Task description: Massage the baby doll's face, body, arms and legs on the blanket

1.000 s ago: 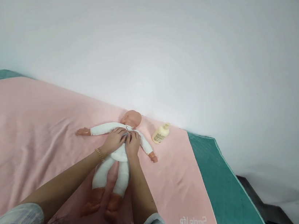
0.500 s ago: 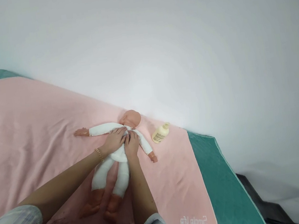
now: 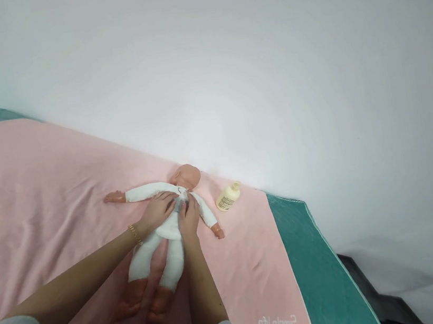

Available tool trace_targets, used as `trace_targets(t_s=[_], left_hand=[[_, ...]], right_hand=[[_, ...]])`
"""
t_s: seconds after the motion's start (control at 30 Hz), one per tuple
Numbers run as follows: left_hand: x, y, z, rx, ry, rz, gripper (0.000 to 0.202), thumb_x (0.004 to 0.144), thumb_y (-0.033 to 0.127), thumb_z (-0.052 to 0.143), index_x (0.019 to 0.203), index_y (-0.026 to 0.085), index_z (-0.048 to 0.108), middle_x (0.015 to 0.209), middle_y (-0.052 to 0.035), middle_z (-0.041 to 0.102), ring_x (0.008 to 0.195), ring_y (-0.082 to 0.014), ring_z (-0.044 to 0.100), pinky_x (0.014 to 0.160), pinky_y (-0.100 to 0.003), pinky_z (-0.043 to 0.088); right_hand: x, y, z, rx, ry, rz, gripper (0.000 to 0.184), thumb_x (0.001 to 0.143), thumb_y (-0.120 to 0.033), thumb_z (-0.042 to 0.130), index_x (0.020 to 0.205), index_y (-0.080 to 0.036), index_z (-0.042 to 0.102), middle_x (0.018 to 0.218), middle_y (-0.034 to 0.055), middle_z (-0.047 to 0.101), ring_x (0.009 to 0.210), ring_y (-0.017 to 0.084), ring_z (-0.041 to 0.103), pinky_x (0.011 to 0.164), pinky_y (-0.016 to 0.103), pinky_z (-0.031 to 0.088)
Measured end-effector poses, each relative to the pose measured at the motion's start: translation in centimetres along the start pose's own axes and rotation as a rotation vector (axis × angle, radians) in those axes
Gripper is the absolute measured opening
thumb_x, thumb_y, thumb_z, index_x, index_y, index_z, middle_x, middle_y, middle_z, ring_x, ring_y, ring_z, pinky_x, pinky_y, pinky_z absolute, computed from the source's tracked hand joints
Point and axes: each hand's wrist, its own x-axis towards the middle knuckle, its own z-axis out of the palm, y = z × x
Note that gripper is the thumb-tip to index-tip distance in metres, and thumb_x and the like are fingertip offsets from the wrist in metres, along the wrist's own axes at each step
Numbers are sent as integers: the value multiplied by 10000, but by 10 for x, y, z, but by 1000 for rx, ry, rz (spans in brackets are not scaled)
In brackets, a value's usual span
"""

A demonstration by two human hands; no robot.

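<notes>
A baby doll in a white cloth suit lies on its back, arms spread and head toward the wall. On one side of its chest rests my left hand, fingers flat and pointing across the body. My right hand lies along the other side of the chest, fingers extended upward and thumb inward. Between the two hands a greyish patch shows on the doll's front. Neither hand is wrapped round anything.
A pale yellow pump bottle leans on the pink blanket, right of the doll and near the white wall. Green fabric shows beyond the blanket's edge. Something dark stands at lower right.
My hands have drawn apart across the doll's chest, the left one outward, uncovering more of the grey patch. The whole view has shifted slightly.
</notes>
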Motion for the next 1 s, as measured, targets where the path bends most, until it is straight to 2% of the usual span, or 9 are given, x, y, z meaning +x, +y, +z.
trace_targets(t_s=[0.07,0.2,0.3,0.4,0.67,0.87,1.0], left_hand=[[-14,4,-9,-24,12,37,389,1008,334,350,1165,180,670,1229,-93,669,1169,-246,570,1046,-448,420],[-52,11,-25,-64,16,143,356,1016,303,372,1151,212,687,1255,-60,665,1217,-223,550,1067,-428,405],[-79,11,-29,-101,-2,234,315,1003,249,420,1169,227,687,1258,-44,669,1237,-209,542,1056,-390,422],[-96,9,-30,-127,-30,209,312,1001,241,429,1181,221,683,1229,-41,686,1238,-206,546,1062,-382,427],[-96,9,-27,-135,-116,115,345,1015,308,400,1138,197,704,1158,-40,720,1180,-211,590,1051,-382,454],[-89,13,-31,-115,-119,142,329,1010,309,414,1103,204,712,1137,-41,724,1145,-209,602,1023,-375,461],[-84,17,-34,-91,-66,160,322,1003,307,431,1161,209,693,1199,-51,699,1184,-221,576,1056,-407,428]], right_hand=[[-13,-5,-10,41,14,-6,447,1007,-314,344,1355,-95,521,1372,190,563,1320,240,486,1102,436,399],[-45,-11,-34,102,-23,-80,398,1012,-298,344,1247,-151,630,1314,148,606,1287,232,507,1130,454,367],[-68,-11,-47,120,-47,-143,390,1009,-258,343,1189,-189,682,1243,115,658,1248,222,530,1083,439,415],[-85,-10,-51,128,-66,-183,377,1000,-238,368,1140,-207,716,1184,98,691,1212,221,549,1047,432,445],[-93,-7,-42,193,-114,-73,344,985,-235,425,1070,-241,758,1086,69,731,1131,218,584,999,423,478],[-88,-9,-46,202,-128,-57,333,982,-238,439,1028,-238,769,1059,69,735,1102,211,592,981,409,484],[-82,-12,-48,194,-101,-80,346,991,-270,426,1081,-228,757,1140,86,704,1137,214,576,1003,412,471]])
